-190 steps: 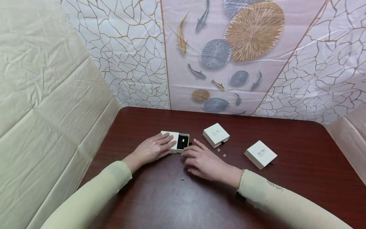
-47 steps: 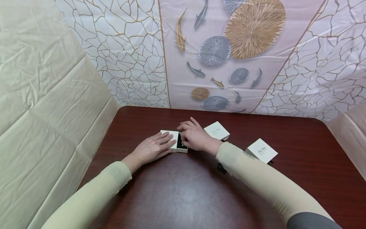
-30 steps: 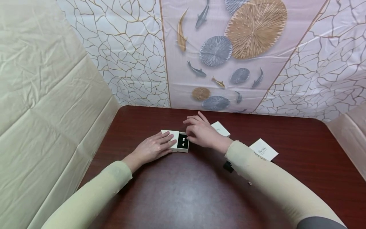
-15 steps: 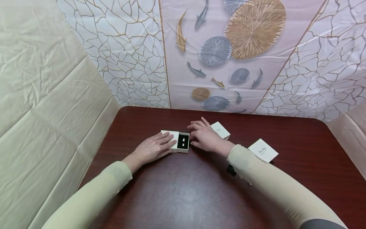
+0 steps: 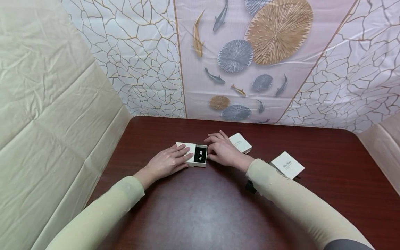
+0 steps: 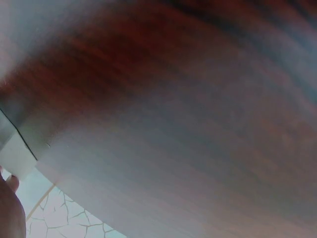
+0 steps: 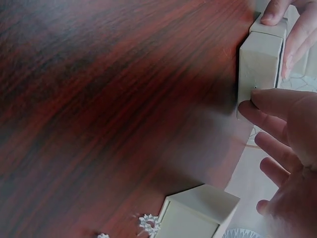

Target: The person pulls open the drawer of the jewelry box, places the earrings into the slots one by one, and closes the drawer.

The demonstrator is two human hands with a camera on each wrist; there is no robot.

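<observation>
In the head view, a white drawer-style jewelry box (image 5: 189, 161) lies part-way open. Two small silvery earrings (image 5: 200, 152) sit on its black insert. My left hand (image 5: 167, 161) rests on the box's outer sleeve, fingers extended over the top; the right wrist view shows its thumb (image 7: 275, 14) against the side wall. At the drawer's end is my right hand (image 5: 222, 150), its thumb and index fingertip together where the dark pull tab sits. The right wrist view shows them touching the drawer front (image 7: 257, 64); the fingertips mostly hide the tab.
Another white box (image 5: 240, 142) stands just beyond my right hand. A third white box (image 5: 287, 165) lies farther right, partly behind my sleeve. Two sparkling earrings (image 7: 149, 224) lie loose on the dark red tabletop beside the nearer box. A patterned cloth backdrop (image 5: 235, 83) rises behind.
One earring showed in the drawer at first; now there are two, and the small piece on the near tabletop is gone. My right hand withdrew from the insert to the drawer's end. My left stayed.
</observation>
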